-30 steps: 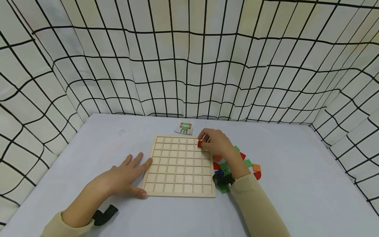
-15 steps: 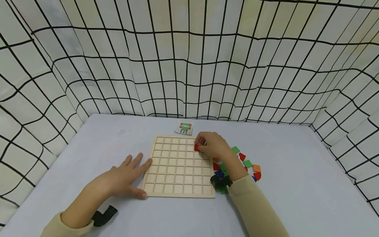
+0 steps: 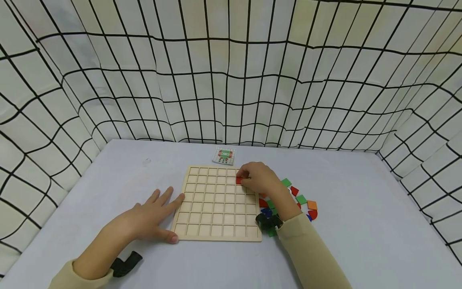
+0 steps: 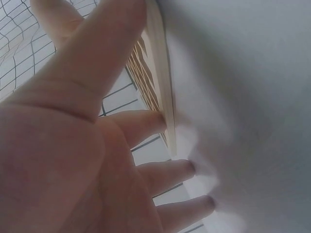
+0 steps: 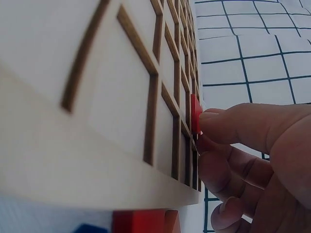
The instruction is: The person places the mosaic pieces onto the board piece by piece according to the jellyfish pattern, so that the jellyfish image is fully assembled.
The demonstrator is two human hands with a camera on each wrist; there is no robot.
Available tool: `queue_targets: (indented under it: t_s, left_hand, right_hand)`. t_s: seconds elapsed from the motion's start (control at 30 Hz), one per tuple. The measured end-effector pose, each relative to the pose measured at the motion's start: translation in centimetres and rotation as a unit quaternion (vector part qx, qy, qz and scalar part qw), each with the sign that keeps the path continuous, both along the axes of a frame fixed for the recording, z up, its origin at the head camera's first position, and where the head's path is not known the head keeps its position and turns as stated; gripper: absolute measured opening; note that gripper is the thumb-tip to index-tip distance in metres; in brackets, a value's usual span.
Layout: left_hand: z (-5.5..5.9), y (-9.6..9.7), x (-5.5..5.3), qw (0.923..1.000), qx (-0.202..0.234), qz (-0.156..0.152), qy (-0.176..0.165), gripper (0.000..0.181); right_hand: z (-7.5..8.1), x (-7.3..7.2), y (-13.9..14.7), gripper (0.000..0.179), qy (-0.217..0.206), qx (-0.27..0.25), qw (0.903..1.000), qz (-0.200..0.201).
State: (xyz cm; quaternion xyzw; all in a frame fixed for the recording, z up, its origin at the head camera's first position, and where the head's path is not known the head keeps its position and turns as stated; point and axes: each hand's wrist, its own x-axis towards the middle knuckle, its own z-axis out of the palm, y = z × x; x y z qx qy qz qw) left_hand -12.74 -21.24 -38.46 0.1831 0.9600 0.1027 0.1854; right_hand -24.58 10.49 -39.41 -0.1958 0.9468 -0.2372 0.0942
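A square wooden grid board [image 3: 219, 238] lies on the table. My left hand [image 3: 146, 218] is spread flat at its left side, index finger and thumb touching the frame; in the left wrist view the fingers [image 4: 165, 177] are straight beside the board's edge. My right hand [image 3: 260, 176] reaches over the board's upper right part. Its thumb and fingers pinch a red tile [image 3: 239, 181] at a cell in the second row. In the right wrist view the red tile [image 5: 195, 114] sits against the grid lines, the thumb on its near side.
Loose green, red, orange and blue tiles [image 3: 301, 199] lie right of the board, some hidden under my right forearm. A small pattern card [image 3: 224, 155] lies behind the board. Net-covered white walls [image 3: 231, 88] stand at the table's back and sides.
My right hand has moved slightly left and toward me with the red tile, from the right-end column to a cell further left, then almost stopped. The left hand has stayed put.
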Motion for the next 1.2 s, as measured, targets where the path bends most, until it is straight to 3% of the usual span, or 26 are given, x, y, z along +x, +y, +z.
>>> queue_targets:
  t_s: [0.57,0.97,1.2]
  left_hand:
    - [0.2,0.2,0.0,0.9999,0.002,0.007,-0.009,0.113]
    - [0.1,0.2,0.0,0.9999,-0.003,0.009,-0.011,0.113]
    - [0.1,0.2,0.0,0.9999,0.003,0.012,-0.012,0.114]
  right_hand:
    - [0.4,0.1,0.7,0.021,-0.009,-0.012,0.9999,-0.006]
    - [1.8,-0.7,4.7,0.029,-0.013,-0.042,0.9976,-0.054]
    - [2.5,-0.9,7.0,0.032,-0.044,-0.022,0.9957,-0.079]
